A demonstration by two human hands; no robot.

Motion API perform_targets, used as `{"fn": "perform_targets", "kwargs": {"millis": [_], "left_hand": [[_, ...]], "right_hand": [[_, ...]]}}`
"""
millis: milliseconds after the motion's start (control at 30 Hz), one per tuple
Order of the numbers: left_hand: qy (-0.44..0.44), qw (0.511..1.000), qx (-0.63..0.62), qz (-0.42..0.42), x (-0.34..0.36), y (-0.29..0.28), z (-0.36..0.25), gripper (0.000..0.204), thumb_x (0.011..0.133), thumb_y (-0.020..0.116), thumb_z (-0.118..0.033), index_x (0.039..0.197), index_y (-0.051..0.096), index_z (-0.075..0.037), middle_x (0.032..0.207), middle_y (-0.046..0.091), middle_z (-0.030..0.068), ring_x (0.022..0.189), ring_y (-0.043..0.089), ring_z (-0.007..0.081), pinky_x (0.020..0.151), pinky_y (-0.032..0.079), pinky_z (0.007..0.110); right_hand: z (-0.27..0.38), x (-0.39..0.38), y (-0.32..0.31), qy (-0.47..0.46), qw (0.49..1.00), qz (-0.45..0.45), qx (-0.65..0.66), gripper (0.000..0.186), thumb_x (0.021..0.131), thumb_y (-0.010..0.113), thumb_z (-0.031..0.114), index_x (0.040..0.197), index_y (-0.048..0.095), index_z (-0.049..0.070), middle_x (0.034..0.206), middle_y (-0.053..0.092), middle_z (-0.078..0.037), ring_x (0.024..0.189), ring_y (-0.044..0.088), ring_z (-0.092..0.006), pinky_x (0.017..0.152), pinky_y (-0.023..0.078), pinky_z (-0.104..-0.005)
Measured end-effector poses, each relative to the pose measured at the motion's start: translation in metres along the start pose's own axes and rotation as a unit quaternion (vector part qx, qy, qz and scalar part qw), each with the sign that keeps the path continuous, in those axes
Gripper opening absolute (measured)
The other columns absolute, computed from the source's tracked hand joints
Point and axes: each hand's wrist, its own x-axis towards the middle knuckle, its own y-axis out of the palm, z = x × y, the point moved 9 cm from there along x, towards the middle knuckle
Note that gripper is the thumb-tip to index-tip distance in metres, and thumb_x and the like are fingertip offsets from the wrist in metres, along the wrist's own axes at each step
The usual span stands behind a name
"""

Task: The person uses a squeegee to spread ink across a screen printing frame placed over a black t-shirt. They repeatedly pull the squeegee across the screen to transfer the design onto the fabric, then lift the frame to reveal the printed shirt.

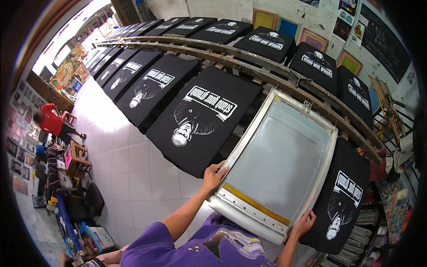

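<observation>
My left hand (214,178) grips the left side of a metal screen-printing frame (251,135), and my right hand (302,222) holds its right side near the lower corner. The pale grey mesh (278,158) fills the frame; a yellow strip (255,202) and a bolted metal edge run along the end nearest me. Black T-shirts with white figure-and-lettering prints lie stretched on boards to the left (213,133) and right (342,160) of the frame. The frame covers what is directly beneath it.
More printed shirts (267,38) line both sides of wooden rails (331,98), receding leftward. A person in red (52,120) stands at far left by wooden stools (78,160). A black chair (93,200) is at lower left; stacked frames (358,224) lie at lower right.
</observation>
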Motion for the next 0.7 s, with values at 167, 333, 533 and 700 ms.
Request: {"fn": "perform_targets", "kwargs": {"millis": [167,333,533,700], "left_hand": [[0.02,0.999,0.001,-0.025,-0.003,-0.001,0.0,0.053,0.094,0.079,-0.041,0.134,0.072,-0.007,0.117,0.076,0.0159,0.098,0.072,0.0192,0.089,0.054,0.033],[0.022,0.999,0.008,-0.047,-0.006,-0.002,-0.001,0.05,0.092,0.08,-0.042,0.131,0.075,-0.011,0.115,0.076,0.0194,0.102,0.074,0.0284,0.09,0.056,0.037],[0.074,0.994,0.047,-0.063,-0.003,-0.002,-0.003,0.051,0.091,0.082,-0.041,0.13,0.076,-0.008,0.108,0.079,0.0137,0.083,0.069,0.014,0.077,0.054,0.031],[0.05,0.994,-0.093,-0.032,0.006,0.002,0.016,0.05,0.092,0.082,-0.035,0.128,0.074,-0.001,0.111,0.079,0.0192,0.097,0.075,0.0238,0.088,0.057,0.034]], "right_hand": [[0.007,0.0,0.001,-0.03,0.999,0.008,-0.033,0.049,0.108,0.062,0.036,0.131,0.056,-0.006,0.128,0.069,-0.03,0.118,0.069,-0.0333,0.102,0.051,-0.0396],[0.041,-0.014,-0.002,-0.115,0.988,-0.007,-0.107,0.052,0.107,0.062,0.035,0.138,0.056,-0.006,0.137,0.064,-0.027,0.127,0.062,-0.0363,0.11,0.046,-0.0433],[0.043,-0.022,-0.006,-0.171,0.985,0.0,-0.031,0.05,0.105,0.064,0.033,0.136,0.058,-0.006,0.134,0.063,-0.023,0.127,0.06,-0.0351,0.113,0.043,-0.0458],[0.044,-0.025,-0.002,-0.186,0.983,0.01,0.007,0.044,0.105,0.065,0.026,0.136,0.057,-0.004,0.135,0.06,-0.02,0.127,0.058,-0.0327,0.112,0.044,-0.0445]]}}
